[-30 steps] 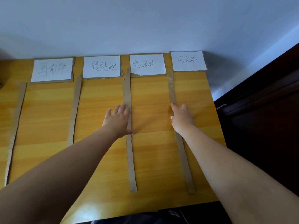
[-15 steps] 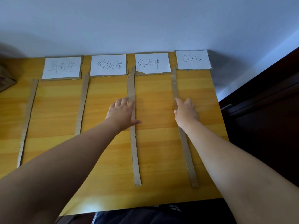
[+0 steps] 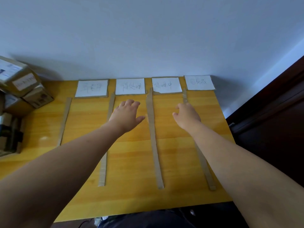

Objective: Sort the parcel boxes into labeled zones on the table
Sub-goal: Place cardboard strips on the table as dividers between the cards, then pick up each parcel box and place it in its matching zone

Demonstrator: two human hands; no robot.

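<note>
Your left grip (image 3: 126,115) now off middle divider strip (image 3: 153,145); view swung left. Both grips empty, fingers loose; right grip (image 3: 186,116) above bench (image 3: 131,186). Parcel boxes (image 3: 21,84) stacked at far left, unsorted. Risk: your forearm drags strip, blurring zones; stack could topple on reach.

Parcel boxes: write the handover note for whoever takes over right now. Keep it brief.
Left hand: open, holds nothing, over the second zone from the left.
Right hand: open, holds nothing, over the rightmost strip.
Boxes: stacked at the left edge of the table, outside the zones.
Zones: four labels along the far edge, with cardboard strips between the zones.
Done: zones laid out; no box is in one yet.
Left: move every box to its zone. The label writing is too blurred to read here.
</note>
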